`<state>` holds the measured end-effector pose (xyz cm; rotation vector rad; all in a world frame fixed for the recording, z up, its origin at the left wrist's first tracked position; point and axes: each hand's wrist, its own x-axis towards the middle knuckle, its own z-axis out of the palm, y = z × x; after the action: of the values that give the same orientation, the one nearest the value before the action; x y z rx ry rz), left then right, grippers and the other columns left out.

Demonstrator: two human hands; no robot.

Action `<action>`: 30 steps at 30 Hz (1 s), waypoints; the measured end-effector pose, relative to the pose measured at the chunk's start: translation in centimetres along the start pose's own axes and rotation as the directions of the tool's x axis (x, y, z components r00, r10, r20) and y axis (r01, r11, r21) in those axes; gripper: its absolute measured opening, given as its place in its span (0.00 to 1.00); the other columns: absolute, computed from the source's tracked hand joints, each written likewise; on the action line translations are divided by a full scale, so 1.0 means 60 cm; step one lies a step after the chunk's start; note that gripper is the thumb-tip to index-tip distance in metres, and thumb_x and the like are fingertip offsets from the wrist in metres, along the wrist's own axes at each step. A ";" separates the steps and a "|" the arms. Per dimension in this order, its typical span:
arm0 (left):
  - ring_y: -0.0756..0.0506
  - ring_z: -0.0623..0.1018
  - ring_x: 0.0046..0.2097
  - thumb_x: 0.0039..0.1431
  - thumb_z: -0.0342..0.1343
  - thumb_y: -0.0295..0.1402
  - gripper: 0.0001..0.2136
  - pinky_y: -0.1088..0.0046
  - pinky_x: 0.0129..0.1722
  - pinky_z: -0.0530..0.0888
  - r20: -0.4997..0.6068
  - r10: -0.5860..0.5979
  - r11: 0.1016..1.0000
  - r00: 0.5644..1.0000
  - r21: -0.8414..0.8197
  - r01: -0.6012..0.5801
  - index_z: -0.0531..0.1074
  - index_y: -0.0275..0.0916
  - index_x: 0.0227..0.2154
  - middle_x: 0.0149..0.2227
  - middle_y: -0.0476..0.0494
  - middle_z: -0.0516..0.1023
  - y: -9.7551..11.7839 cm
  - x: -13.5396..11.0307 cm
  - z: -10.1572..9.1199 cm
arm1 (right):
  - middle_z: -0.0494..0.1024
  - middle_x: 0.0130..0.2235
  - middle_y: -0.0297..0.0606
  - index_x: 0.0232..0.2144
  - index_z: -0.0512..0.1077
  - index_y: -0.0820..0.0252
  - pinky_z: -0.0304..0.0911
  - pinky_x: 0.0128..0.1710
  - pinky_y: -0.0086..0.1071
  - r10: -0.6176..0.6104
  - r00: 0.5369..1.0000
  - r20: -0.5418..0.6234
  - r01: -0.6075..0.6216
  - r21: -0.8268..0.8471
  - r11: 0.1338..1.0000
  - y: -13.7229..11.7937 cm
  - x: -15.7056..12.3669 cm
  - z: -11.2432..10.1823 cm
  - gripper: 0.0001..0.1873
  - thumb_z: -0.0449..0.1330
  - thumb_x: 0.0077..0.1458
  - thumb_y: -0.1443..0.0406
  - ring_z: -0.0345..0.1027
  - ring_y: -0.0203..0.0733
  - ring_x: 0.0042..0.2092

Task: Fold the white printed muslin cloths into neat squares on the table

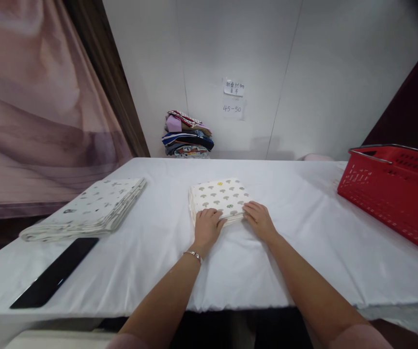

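Note:
A folded cream cloth (221,195) with grey mushroom-like prints and a few coloured ones lies in several layers on the white-covered table. At its near left corner is my left hand (208,227), fingers over the top and thumb along the front edge. My right hand (259,220) holds the near right corner, its fingertips on the print. What the undersides of both hands touch is hidden. Further left rests a larger folded stack of white printed cloth (96,203), apart from both hands.
A black phone-like slab (56,271) lies near the table's front left. The red basket (394,194) with a metal handle stands at the right. Behind the table is a pile of folded fabrics (187,135) by the wall; a pink curtain (41,106) hangs left.

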<state>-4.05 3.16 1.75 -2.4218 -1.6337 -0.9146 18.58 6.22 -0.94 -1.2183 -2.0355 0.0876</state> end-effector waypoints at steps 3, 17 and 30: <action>0.44 0.70 0.42 0.61 0.49 0.38 0.11 0.64 0.43 0.63 -0.003 -0.022 1.000 1.000 -0.012 0.022 0.73 0.43 0.40 0.38 0.44 0.73 -0.001 0.000 0.001 | 0.71 0.51 0.36 0.48 0.70 0.51 0.49 0.56 0.46 -0.013 1.000 0.023 0.014 -0.019 1.000 0.004 0.001 -0.001 0.16 0.52 0.58 0.62 0.57 0.47 0.57; 0.43 0.69 0.43 0.58 0.52 0.40 0.11 0.62 0.44 0.62 0.021 -0.002 1.000 1.000 -0.020 0.002 0.72 0.43 0.40 0.39 0.44 0.73 0.005 0.001 0.000 | 0.74 0.48 0.38 0.41 0.73 0.54 0.50 0.55 0.45 -0.027 0.999 -0.039 0.027 -0.009 1.000 -0.010 0.009 0.005 0.14 0.49 0.59 0.64 0.59 0.45 0.55; 0.44 0.70 0.40 0.61 0.48 0.38 0.10 0.64 0.42 0.62 -0.013 -0.031 0.999 0.999 -0.018 0.031 0.73 0.42 0.38 0.35 0.45 0.73 0.002 0.003 0.002 | 0.71 0.51 0.40 0.49 0.70 0.55 0.50 0.56 0.46 -0.083 0.997 -0.007 0.083 -0.014 0.996 -0.012 0.000 -0.005 0.18 0.53 0.56 0.63 0.56 0.48 0.56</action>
<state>-3.85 3.28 1.75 -2.4029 -1.6703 -0.9517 18.25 5.72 -0.42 -1.1394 -2.0802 0.0287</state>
